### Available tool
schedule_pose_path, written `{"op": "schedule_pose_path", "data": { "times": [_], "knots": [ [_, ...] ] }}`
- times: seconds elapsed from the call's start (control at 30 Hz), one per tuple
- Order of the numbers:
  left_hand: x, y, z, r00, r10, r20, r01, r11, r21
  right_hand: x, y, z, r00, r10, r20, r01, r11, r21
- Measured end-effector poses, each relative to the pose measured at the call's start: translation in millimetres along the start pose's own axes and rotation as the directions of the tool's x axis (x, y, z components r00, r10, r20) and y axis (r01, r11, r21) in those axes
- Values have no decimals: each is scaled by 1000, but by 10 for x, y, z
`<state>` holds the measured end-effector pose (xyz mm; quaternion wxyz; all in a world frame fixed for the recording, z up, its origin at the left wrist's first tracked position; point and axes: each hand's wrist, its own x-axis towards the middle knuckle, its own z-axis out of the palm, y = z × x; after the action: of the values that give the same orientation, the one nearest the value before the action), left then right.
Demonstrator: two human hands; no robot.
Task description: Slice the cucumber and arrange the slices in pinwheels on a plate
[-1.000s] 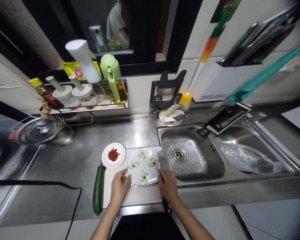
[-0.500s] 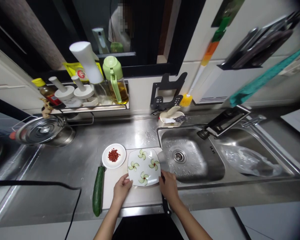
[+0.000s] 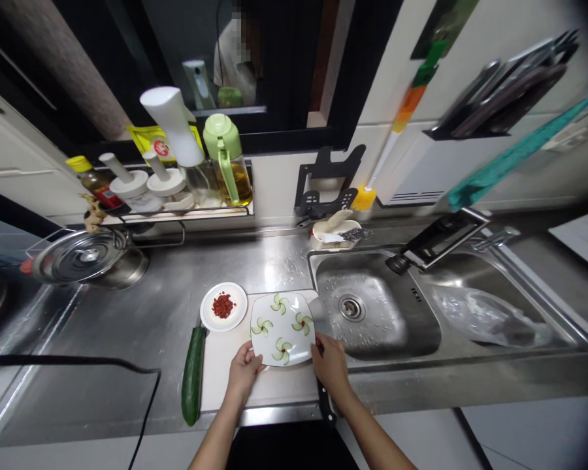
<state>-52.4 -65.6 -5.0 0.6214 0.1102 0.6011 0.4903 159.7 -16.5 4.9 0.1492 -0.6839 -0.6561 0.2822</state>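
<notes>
Both hands grip a squarish white plate (image 3: 280,331) by its near corners, over the cutting board (image 3: 220,385). My left hand (image 3: 245,369) has its thumb on the rim at the lower left, fingers under the edge. My right hand (image 3: 331,363) pinches the lower right rim. Several pinwheels of thin cucumber slices (image 3: 283,350) lie on the plate; some show a red bit at the centre. A small white dish (image 3: 238,316) with chopped red pieces (image 3: 222,304) stands at the board's upper left. A cucumber (image 3: 193,378) lies along the board's left edge. A black handle (image 3: 326,401) shows beneath my right wrist.
To the right is a steel sink (image 3: 377,307) with a plastic bag (image 3: 487,314) in its second basin. A lidded pot (image 3: 91,261), a rack of bottles (image 3: 228,163) and a black cable (image 3: 102,359) are on the left. Knives (image 3: 509,91) hang in a wall holder.
My left hand has shifted slightly right along the plate's lower left edge. The plate and my right hand have hardly moved.
</notes>
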Motion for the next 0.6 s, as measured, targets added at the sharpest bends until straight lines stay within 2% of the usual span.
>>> {"op": "schedule_pose_path", "data": {
  "times": [0.27, 0.6],
  "knots": [
    [-2, 12, -2, 1000, 15, -1, -15, 1000, 15, 22, 9, 3, 1000, 13, -3, -13, 1000, 23],
    [-162, 323, -6, 999, 38, -4, -38, 999, 39, 43, -199, -202, 999, -2, -53, 11, 988, 156]
  ]
}}
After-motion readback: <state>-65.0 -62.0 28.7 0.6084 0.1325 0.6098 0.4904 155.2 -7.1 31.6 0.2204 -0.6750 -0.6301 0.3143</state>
